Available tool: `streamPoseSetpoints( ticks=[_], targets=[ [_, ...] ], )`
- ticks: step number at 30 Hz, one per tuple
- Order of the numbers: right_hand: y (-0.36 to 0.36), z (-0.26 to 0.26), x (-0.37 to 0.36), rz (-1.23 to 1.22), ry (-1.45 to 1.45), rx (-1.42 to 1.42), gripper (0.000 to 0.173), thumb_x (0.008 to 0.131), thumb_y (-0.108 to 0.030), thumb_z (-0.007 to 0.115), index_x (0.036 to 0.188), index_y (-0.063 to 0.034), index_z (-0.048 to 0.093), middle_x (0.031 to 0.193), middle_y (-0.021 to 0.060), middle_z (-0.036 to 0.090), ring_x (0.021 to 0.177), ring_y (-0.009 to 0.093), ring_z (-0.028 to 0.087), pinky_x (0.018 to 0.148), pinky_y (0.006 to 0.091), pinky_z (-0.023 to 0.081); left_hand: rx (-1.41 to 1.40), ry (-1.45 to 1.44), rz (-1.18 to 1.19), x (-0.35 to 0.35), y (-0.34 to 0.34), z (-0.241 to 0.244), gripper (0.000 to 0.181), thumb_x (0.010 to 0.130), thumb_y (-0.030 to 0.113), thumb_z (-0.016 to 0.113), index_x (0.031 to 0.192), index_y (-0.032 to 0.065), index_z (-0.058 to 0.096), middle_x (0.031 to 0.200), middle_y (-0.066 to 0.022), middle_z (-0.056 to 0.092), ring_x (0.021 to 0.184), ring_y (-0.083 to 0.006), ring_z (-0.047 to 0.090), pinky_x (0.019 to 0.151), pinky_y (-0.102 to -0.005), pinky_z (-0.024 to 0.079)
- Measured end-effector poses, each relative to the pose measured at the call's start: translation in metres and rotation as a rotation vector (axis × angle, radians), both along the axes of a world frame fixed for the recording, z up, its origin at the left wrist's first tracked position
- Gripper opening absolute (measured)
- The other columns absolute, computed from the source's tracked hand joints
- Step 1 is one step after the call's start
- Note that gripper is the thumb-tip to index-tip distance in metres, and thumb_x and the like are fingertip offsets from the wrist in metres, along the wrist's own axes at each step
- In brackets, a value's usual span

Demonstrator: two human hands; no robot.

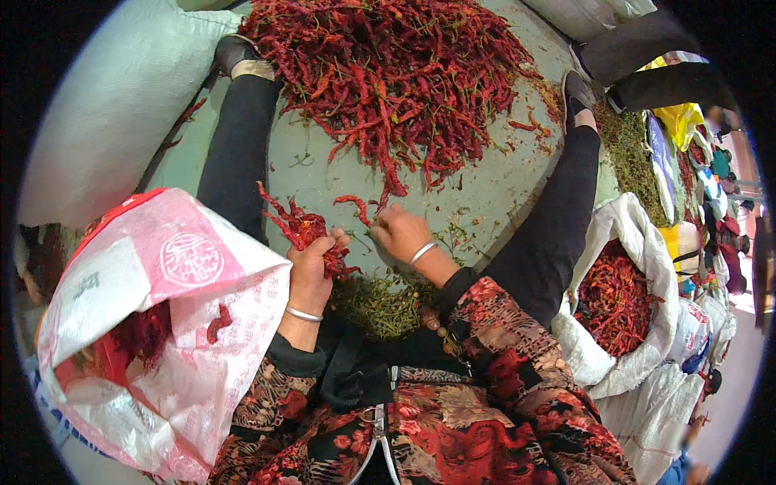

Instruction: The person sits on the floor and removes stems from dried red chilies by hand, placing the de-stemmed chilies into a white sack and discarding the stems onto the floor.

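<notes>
My left hand (312, 264) holds a bunch of dried red chili peppers (303, 227) above the floor between my legs. Close to its right, my right hand (403, 233) has its fingers closed on a curved dried chili pepper (357, 205), whose tip points left. Below both hands lies a heap of green stems (385, 309), close against my lap. Beyond the hands spreads a large pile of dried red chilies (394, 73), between my outstretched legs. Some loose stems (464, 239) are scattered on the floor to the right of my right hand.
A pink and white woven sack (242, 315) gapes at my left, with chilies inside and one on its side. Behind it leans a full white sack (127, 109). At my right stands an open white sack (664, 273) of chilies (615, 297). Other people and sacks line the far right.
</notes>
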State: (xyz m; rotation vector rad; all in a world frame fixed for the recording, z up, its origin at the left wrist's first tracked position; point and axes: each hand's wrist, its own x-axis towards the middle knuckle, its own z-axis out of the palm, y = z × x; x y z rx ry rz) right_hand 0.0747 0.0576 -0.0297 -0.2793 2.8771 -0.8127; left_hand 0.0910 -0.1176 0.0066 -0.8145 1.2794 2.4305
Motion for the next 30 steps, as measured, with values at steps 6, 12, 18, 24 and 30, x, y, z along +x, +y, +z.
streamPoseSetpoints(
  ticks=[6, 12, 18, 24, 30],
  targets=[
    [-0.023, -0.004, -0.027, 0.075, -0.154, 0.309, 0.023, 0.072, -0.026, 0.061, 0.082, -0.0055, 0.055, 0.084, 0.0168, 0.055, 0.074, 0.037, 0.055, 0.062, 0.0432, 0.046, -0.106, 0.046, -0.001, 0.006, 0.003, -0.003, 0.010, 0.072, 0.000, 0.062, 0.068, 0.0051, 0.054, 0.058, -0.0028, 0.053, 0.050, -0.0144, 0.049, 0.049, -0.0267, 0.040],
    [0.002, -0.005, -0.005, -0.013, -0.125, -0.331, 0.018, 0.079, -0.015, 0.053, 0.090, -0.0014, 0.053, 0.071, 0.0145, 0.055, 0.068, 0.034, 0.055, 0.061, 0.0371, 0.044, -0.029, 0.007, -0.049, 0.004, 0.021, -0.007, 0.008, 0.076, 0.007, 0.061, 0.082, 0.0040, 0.058, 0.061, -0.0024, 0.055, 0.049, -0.0127, 0.050, 0.046, -0.0253, 0.041],
    [0.007, 0.037, 0.019, -0.067, -0.301, -0.496, 0.020, 0.079, -0.019, 0.055, 0.090, -0.0016, 0.058, 0.068, 0.0179, 0.056, 0.058, 0.032, 0.053, 0.054, 0.0341, 0.042, 0.083, 0.137, -0.286, -0.006, 0.030, -0.023, 0.008, 0.076, 0.005, 0.059, 0.084, 0.0027, 0.060, 0.075, -0.0014, 0.060, 0.066, -0.0105, 0.055, 0.061, -0.0242, 0.044],
    [0.004, 0.047, 0.020, -0.057, -0.205, -0.334, 0.017, 0.076, -0.018, 0.055, 0.078, -0.0015, 0.059, 0.067, 0.0192, 0.055, 0.061, 0.038, 0.053, 0.055, 0.0410, 0.042, -0.019, 0.241, -0.296, -0.011, 0.034, -0.018, 0.015, 0.076, -0.001, 0.057, 0.091, 0.0000, 0.057, 0.078, -0.0024, 0.059, 0.069, -0.0095, 0.054, 0.064, -0.0228, 0.045],
    [0.033, -0.026, 0.015, -0.107, -0.138, -0.314, 0.027, 0.072, -0.026, 0.061, 0.079, 0.0004, 0.061, 0.071, 0.0185, 0.059, 0.063, 0.034, 0.056, 0.057, 0.0371, 0.046, -0.089, 0.621, -0.396, 0.003, 0.041, 0.006, 0.024, 0.073, 0.001, 0.062, 0.095, 0.0012, 0.052, 0.082, -0.0007, 0.057, 0.073, -0.0094, 0.052, 0.069, -0.0225, 0.044]
  ],
)
